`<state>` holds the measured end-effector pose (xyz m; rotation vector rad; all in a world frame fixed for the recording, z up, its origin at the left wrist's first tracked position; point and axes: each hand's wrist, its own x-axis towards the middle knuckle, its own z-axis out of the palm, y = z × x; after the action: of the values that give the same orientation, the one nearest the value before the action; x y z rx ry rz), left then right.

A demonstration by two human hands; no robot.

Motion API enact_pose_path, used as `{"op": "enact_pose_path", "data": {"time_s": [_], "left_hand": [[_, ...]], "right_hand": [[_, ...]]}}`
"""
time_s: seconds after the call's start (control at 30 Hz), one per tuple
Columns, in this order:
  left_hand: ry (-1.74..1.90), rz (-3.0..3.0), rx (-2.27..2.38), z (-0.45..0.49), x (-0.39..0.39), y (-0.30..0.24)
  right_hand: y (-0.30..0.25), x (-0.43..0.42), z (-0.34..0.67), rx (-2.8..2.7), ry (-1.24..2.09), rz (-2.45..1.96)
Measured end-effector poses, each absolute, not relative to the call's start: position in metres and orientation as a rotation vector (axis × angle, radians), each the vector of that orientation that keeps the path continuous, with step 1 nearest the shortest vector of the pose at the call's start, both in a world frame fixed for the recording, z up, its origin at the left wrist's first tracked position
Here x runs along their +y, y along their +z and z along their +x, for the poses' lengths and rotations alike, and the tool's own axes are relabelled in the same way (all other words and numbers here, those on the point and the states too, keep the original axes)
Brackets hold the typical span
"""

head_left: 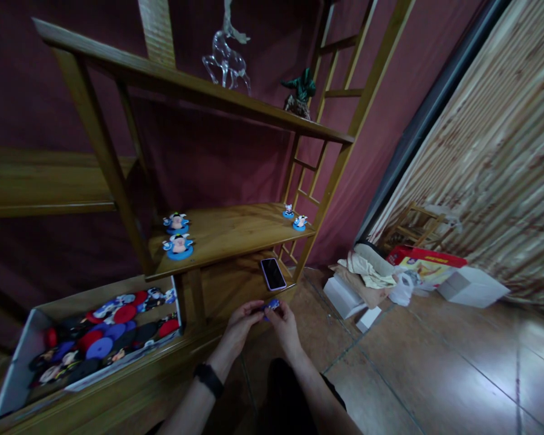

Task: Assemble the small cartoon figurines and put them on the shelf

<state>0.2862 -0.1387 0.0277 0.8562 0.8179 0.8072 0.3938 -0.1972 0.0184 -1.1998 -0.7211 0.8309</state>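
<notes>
A small blue figurine (272, 304) sits between the left grip (243, 320) and right grip (285, 327), both pinched around it.

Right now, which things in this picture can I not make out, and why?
Head view: full shape of the small blue item; left hand and right hand partly cover it.
Head view: anything under the violet disc in the box; disc hides it.
Head view: top of the clear deer; cut off by upper edge.
</notes>
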Motion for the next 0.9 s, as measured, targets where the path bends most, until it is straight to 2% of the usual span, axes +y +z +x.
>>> {"op": "enact_pose_path", "data": {"time_s": [0.43, 0.53, 0.77, 0.9], "left_hand": [[0.772, 0.77, 0.663, 0.277, -0.14, 0.045], [0.767, 0.701, 0.638, 0.274, -0.136, 0.051], [0.816, 0.605, 0.639, 0.266, -0.123, 0.052], [0.823, 0.586, 0.642, 0.265, -0.123, 0.052]], "right_hand": [[0.044, -0.206, 0.403, -0.928, 0.8, -1.29], [0.075, -0.204, 0.404, -0.934, 0.832, -1.24], [0.189, -0.155, 0.401, -1.077, 0.752, -1.033], [0.216, -0.102, 0.391, -1.205, 0.744, -1.019]]}}
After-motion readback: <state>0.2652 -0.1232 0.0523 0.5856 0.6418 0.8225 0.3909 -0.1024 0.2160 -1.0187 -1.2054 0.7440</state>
